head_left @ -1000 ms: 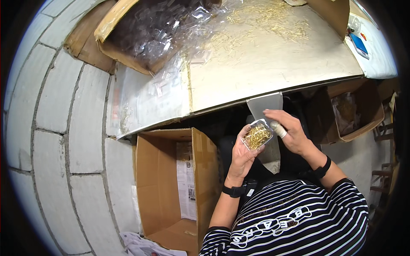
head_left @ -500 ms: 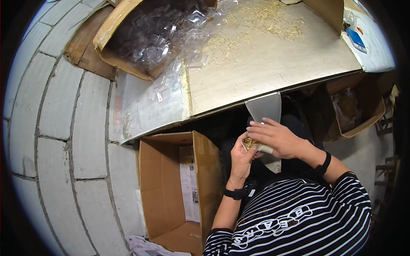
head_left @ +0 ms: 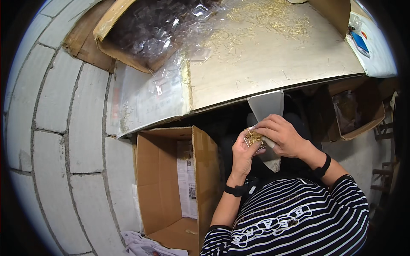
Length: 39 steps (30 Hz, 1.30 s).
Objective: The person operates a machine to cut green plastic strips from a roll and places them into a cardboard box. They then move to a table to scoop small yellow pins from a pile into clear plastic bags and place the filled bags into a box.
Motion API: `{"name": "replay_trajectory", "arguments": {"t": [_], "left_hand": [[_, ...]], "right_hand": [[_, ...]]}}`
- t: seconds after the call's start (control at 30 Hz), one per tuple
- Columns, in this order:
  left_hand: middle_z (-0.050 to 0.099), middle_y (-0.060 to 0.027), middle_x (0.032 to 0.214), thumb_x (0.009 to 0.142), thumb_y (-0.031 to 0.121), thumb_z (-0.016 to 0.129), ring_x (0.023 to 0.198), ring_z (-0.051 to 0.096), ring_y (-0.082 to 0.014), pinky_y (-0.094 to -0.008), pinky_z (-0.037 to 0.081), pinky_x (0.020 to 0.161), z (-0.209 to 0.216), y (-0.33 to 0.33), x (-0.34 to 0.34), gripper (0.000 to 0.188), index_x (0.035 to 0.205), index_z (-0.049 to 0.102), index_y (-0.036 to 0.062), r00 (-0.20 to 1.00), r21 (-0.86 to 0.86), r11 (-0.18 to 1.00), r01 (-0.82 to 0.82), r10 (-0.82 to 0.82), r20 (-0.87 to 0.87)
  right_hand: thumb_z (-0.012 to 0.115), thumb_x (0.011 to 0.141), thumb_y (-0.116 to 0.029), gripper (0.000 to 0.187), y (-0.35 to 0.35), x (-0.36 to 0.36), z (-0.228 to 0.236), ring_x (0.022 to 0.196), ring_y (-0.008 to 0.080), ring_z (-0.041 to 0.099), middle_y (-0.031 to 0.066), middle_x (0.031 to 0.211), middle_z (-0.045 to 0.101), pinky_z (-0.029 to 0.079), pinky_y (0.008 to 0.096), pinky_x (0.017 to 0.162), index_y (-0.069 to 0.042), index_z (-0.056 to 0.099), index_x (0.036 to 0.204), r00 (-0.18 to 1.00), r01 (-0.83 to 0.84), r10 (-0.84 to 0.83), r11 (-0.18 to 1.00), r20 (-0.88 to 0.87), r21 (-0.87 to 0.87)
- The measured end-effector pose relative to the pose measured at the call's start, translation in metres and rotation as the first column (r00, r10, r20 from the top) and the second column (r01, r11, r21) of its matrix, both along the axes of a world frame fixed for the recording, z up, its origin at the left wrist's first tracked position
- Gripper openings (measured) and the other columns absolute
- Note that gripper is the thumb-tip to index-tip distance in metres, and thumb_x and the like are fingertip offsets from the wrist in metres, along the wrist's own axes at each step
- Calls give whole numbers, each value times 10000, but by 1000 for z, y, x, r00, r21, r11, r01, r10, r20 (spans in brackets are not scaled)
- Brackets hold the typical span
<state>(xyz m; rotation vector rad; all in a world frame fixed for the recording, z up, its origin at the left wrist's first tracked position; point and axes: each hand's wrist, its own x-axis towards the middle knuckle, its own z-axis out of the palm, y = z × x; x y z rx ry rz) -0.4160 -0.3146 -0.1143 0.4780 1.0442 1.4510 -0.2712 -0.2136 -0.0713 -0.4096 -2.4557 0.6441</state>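
In front of my body, my left hand (head_left: 241, 154) is closed around a small clear plastic box, largely hidden by the fingers. A bunch of thin gold-coloured metal pieces (head_left: 254, 138) shows in it. My right hand (head_left: 284, 135) comes over from the right, its fingers bent against the far side of the same box. Something pale covers the right thumb (head_left: 270, 143). Below both hands a grey-white chute-like strip (head_left: 268, 105) hangs from the table edge.
Loose gold-coloured pieces (head_left: 282, 23) lie scattered over the tabletop (head_left: 273, 64). A cardboard box of clear plastic pieces (head_left: 149, 36) lies tipped at the back left. An open cardboard box (head_left: 207, 170) stands at my left, another (head_left: 363, 126) under the table's right side.
My right hand's fingers, stretched flat over the bunch before, are now bent in at its edge. More of the gold-coloured pieces shows. The view has shifted slightly.
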Motion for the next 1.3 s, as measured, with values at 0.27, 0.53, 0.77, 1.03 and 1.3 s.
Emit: {"name": "replay_trajectory", "arguments": {"t": [0.27,0.53,0.77,1.03,1.3], "left_hand": [[581,-95,1063,835,-20,581,909,632,-166,-274,591,679,-3,-5,-4,423,1228,427,5,998,-11,999,-42,43,56],[578,-111,1084,841,-20,571,911,634,-179,-271,592,678,-11,-4,0,424,1237,419,0,995,-11,999,-39,40,87],[576,-126,1080,858,14,567,910,634,-181,-270,594,673,-5,-6,-8,390,1221,425,6,987,52,994,-95,87,136],[597,-118,998,890,91,553,810,647,-171,-256,581,532,-14,-1,-5,276,1139,472,2,981,-19,987,-159,160,105],[612,-74,943,897,91,548,754,642,-134,-240,562,539,-8,0,8,230,1104,512,-2,997,-76,996,-52,47,-57]], "right_hand": [[656,745,-60,247,1,5,3,1031,284,533,108,1093,579,453,375,866,-13,628,986,1000,23,-19,976,25,-217],[673,742,-85,303,5,-11,11,1097,300,507,122,1130,576,427,385,910,-10,616,1030,986,18,29,959,163,-283],[693,749,-129,509,3,2,-5,1147,341,492,168,1263,489,433,390,941,-21,504,1209,988,133,-92,907,122,-399],[693,748,-126,538,-3,-4,-13,1154,353,488,191,1265,485,430,393,957,-14,479,1228,985,162,-126,905,115,-394],[643,742,-71,351,1,-20,-13,1099,327,530,166,1109,589,455,391,903,6,578,1079,995,96,-97,967,7,-235]]}}
